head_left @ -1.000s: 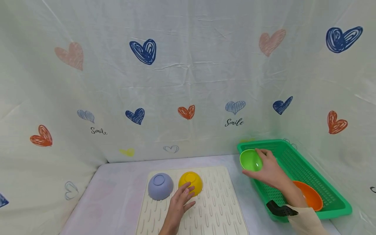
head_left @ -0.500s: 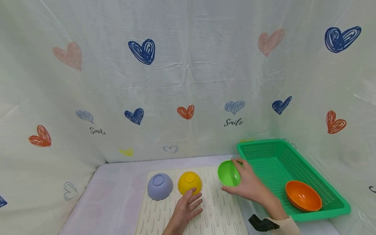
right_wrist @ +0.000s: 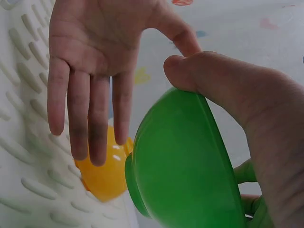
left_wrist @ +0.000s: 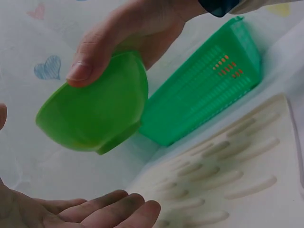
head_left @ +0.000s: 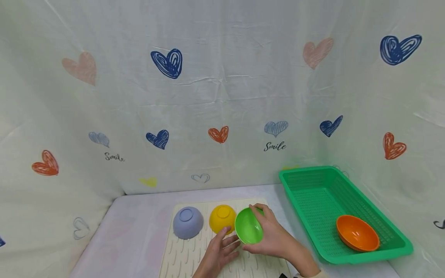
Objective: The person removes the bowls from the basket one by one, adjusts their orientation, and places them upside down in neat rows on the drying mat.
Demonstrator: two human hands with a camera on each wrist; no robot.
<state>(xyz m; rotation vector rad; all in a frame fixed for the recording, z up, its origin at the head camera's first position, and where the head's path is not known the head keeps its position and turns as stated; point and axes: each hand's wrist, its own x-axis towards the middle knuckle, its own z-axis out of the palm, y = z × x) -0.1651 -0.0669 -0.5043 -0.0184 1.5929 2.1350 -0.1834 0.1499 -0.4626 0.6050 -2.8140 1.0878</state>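
one orange bowl (head_left: 357,233) in basket (head_left: 311,206); right hand (head_left: 272,236) grips green bowl (head_left: 248,227)

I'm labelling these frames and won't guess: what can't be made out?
Head: insides of the lavender bowl and yellow bowl, both upside down.
Left wrist: most of the orange bowl, behind the wall of the green basket.
Right wrist: one end of the green bowl, cut off by the bottom edge.
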